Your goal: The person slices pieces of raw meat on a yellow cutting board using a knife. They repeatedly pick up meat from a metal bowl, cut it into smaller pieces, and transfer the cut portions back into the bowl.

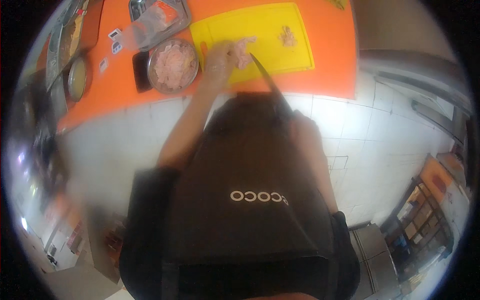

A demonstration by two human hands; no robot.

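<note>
My left hand [218, 64] is over the left part of a yellow cutting board [270, 20], fingers closed on the edge of a piece of pale pink raw meat [244, 53]. A knife [267, 75] is in my right hand [304, 129], held low in front of the dark apron. Its blade points up and left, and the tip appears close to the meat's right side. Small meat trimmings [287, 36] lie toward the board's right end. Left of the board, a round bowl [150, 77] is heaped with pale pink meat slices [173, 66].
The orange tabletop [333, 56] ends just in front of me. A dark flat object [140, 71] sits beside the bowl. Behind stands a metal tray [187, 11] with a clear plastic container [137, 34]. Farther left are small white devices [116, 41] and a round lidded vessel [77, 79].
</note>
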